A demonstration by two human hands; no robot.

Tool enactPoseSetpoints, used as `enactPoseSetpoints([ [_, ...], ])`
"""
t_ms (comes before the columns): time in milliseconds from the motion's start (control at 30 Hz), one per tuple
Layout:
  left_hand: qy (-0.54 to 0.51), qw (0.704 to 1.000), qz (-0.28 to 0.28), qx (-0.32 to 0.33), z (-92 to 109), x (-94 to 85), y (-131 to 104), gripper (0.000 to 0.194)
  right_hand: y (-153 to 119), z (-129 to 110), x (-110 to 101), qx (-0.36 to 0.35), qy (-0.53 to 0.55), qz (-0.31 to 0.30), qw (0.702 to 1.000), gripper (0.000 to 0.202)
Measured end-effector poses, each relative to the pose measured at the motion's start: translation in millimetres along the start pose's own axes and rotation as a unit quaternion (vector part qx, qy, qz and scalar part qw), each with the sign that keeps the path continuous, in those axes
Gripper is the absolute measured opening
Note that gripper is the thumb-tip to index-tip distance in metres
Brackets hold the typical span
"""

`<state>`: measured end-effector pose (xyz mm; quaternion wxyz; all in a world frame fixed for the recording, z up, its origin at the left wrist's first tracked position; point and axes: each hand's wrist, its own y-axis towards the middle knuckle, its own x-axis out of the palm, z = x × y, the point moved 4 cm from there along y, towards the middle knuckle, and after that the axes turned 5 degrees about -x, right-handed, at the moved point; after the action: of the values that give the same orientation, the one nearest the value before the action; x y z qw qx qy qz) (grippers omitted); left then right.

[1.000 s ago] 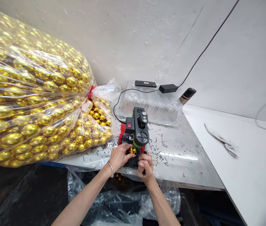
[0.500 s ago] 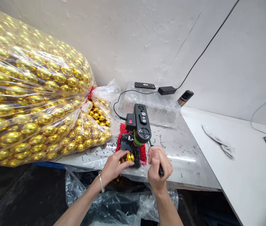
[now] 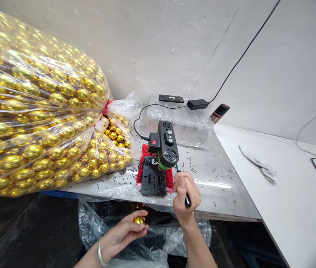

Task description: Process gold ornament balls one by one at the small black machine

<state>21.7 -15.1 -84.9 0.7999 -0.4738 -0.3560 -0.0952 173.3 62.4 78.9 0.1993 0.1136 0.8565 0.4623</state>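
Note:
My left hand holds a shiny gold ball between thumb and fingers, over a clear plastic bag below the table edge. Another gold ball shows just beyond it, partly in shadow. Wrapped around the black lever handle is my right hand. That lever belongs to a small black and green press with a red switch. Its slotted black base stands on a red mat, with no ball on it.
A big clear sack of gold balls, tied in red, fills the left. Behind the press lie a clear plastic tray, a black power adapter and a dark can. Scissors rest on the white table at right. Black scraps litter the metal tabletop.
My left hand has drawn back from the press base with the gold ball, down over the plastic bag. The right hand keeps its grip on the lever, nearly unmoved.

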Motion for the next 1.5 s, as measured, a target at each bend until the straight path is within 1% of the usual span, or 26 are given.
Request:
enactPoseSetpoints([
  [67, 0.026, 0.998, -0.018, 0.051, 24.2, 16.1, -14.4, 0.051, 0.0, -0.1, 0.0, -0.001, -0.001, 0.002, 1.000, 0.029],
  [133, 0.060, 0.991, -0.004, 0.116, 49.8, 29.0, -19.4, 0.047, 0.0, 0.0, 0.1, 0.000, -0.003, 0.001, 1.000, 0.029],
  [233, 0.128, 0.963, 0.056, 0.230, 83.0, 39.1, -8.2, 0.047, -0.1, -0.2, 0.3, -0.002, -0.002, -0.004, 1.000, 0.029],
  [333, 0.208, 0.919, 0.114, 0.315, 101.0, 42.6, 14.8, 0.054, 0.0, -0.7, 0.2, -0.006, -0.007, -0.010, 1.000, 0.029],
  [400, 0.270, 0.886, 0.136, 0.351, 105.8, 44.0, 28.9, 0.057, -0.1, -1.0, 0.2, -0.010, -0.013, -0.016, 1.000, 0.028],
  [467, 0.338, 0.845, 0.159, 0.383, 108.2, 45.7, 38.1, 0.054, -0.3, -1.0, 0.3, -0.014, -0.016, -0.021, 1.000, 0.028],
  [533, 0.411, 0.789, 0.192, 0.415, 110.1, 47.9, 42.3, 0.048, -0.9, -0.8, 0.3, -0.018, -0.015, -0.022, 0.999, 0.027],
  [600, 0.478, 0.730, 0.225, 0.434, 111.2, 51.1, 44.2, 0.043, -1.9, -0.3, 0.2, -0.021, -0.016, -0.020, 0.999, 0.027],
  [633, 0.503, 0.706, 0.238, 0.438, 111.3, 52.9, 45.0, 0.041, -2.5, 0.1, 0.3, -0.022, -0.019, -0.021, 0.999, 0.027],
  [667, 0.523, 0.689, 0.245, 0.439, 111.0, 54.5, 46.0, 0.040, -3.1, 0.4, 0.4, -0.023, -0.021, -0.022, 0.999, 0.027],
  [733, 0.552, 0.663, 0.248, 0.442, 109.5, 57.3, 47.7, 0.037, -3.9, 0.9, 0.6, -0.025, -0.025, -0.026, 0.999, 0.027],
  [867, 0.592, 0.615, 0.221, 0.472, 104.5, 62.0, 48.7, 0.034, -3.9, 0.3, 0.6, -0.031, -0.022, -0.032, 0.999, 0.026],
  [967, 0.604, 0.591, 0.209, 0.493, 102.4, 62.7, 48.8, 0.035, -5.1, 1.1, -0.2, -0.027, -0.024, -0.026, 0.999, 0.026],
  [1067, 0.607, 0.575, 0.216, 0.505, 102.4, 62.5, 49.3, 0.034, -12.5, 7.0, 0.6, -0.030, -0.021, -0.021, 0.999, 0.025],
  [1200, 0.612, 0.561, 0.220, 0.512, 102.1, 63.2, 50.0, 0.032, -32.0, 21.1, 7.2, -0.083, -0.025, -0.020, 0.996, 0.024],
  [1267, 0.611, 0.558, 0.220, 0.516, 102.0, 63.7, 50.0, 0.031, -41.5, 28.9, 11.1, -0.103, -0.039, -0.008, 0.994, 0.026],
  [1367, 0.607, 0.561, 0.220, 0.518, 102.7, 63.7, 50.1, 0.030, -50.7, 37.7, 15.3, -0.112, -0.043, 0.016, 0.993, 0.028],
  [1500, 0.600, 0.572, 0.208, 0.519, 105.0, 62.1, 51.1, 0.031, -54.4, 39.7, 19.5, -0.129, -0.045, -0.010, 0.991, 0.026],
])
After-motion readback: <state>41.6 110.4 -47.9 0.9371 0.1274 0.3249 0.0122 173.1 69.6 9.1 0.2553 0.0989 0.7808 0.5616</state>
